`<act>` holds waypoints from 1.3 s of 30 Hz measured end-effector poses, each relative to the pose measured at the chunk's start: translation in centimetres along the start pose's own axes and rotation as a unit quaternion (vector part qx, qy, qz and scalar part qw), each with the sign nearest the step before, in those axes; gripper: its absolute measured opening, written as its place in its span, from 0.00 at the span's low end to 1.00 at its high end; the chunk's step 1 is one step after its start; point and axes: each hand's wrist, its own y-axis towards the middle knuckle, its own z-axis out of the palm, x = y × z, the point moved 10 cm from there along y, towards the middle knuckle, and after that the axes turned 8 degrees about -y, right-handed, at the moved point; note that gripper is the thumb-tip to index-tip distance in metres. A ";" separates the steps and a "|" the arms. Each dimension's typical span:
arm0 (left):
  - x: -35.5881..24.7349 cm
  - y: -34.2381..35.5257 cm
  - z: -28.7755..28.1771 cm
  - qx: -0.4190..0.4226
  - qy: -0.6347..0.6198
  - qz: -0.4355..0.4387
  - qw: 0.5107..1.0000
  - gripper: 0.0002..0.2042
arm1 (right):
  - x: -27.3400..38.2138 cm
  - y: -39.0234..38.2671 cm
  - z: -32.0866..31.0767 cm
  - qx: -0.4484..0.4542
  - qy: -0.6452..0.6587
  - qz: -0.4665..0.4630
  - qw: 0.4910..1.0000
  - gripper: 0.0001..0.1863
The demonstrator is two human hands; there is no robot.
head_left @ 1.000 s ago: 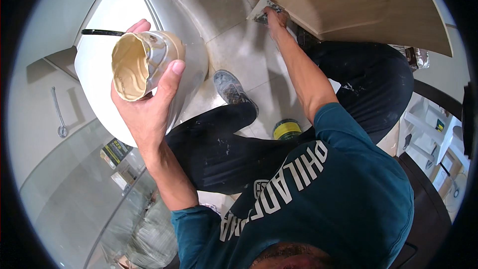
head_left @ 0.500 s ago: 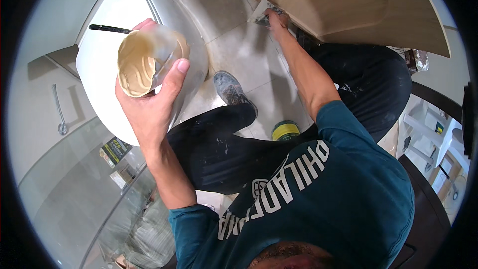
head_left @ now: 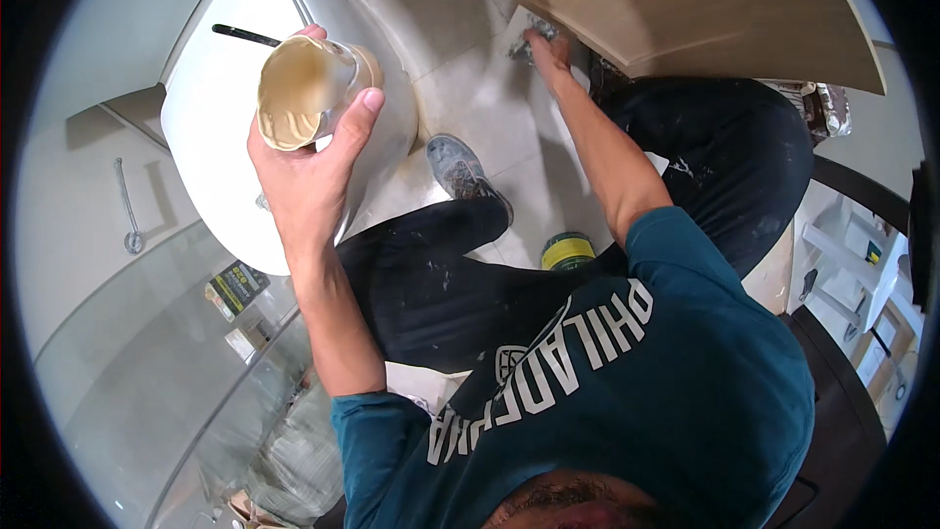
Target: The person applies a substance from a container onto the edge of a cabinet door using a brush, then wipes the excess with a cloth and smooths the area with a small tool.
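My left hand [head_left: 308, 162] is wrapped round a cup-like tub [head_left: 294, 93] with a wavy rim, its inside coated in beige paste. The tub is tilted, so its mouth shows. A slim black handle [head_left: 245, 34] projects past the tub at the upper left; what it belongs to is hidden. Low by the cabinet base, my right hand [head_left: 548, 47] has its fingers closed on a pale flat piece with grey smears [head_left: 524, 29], against the floor tiles. Whether that piece is a pad or a scraper I cannot tell.
A white toilet [head_left: 206, 127] stands beneath my left hand. The wooden cabinet panel [head_left: 705, 10] overhangs at upper right. A green jar with a yellow label [head_left: 568, 253] sits on the floor between my legs. Glass [head_left: 127, 362] and a dark box [head_left: 237, 289] lie at lower left.
My left hand has shifted slightly right and up with the tub. My right hand stays low by the cabinet, having moved only a little with the pale piece.
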 end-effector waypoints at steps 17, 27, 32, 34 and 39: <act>-0.3 -0.5 -1.4 -0.001 0.004 0.030 1.000 0.29 | -1.3 0.5 1.8 0.013 0.135 0.146 0.980 0.21; -0.2 -0.5 -1.2 0.011 0.034 0.031 0.999 0.28 | -5.6 -1.6 0.4 0.051 0.089 0.063 0.993 0.28; -0.3 -0.5 -1.1 0.007 0.046 0.022 0.999 0.28 | -6.7 -5.0 -0.3 0.020 0.101 0.135 0.986 0.22; -0.1 -0.5 -0.8 0.010 0.011 0.005 1.000 0.25 | -7.0 -4.7 0.1 0.011 0.100 0.152 0.983 0.20; 0.4 0.1 -0.3 0.019 -0.031 0.014 0.999 0.28 | -11.6 -5.9 1.0 0.124 -0.153 0.139 0.970 0.29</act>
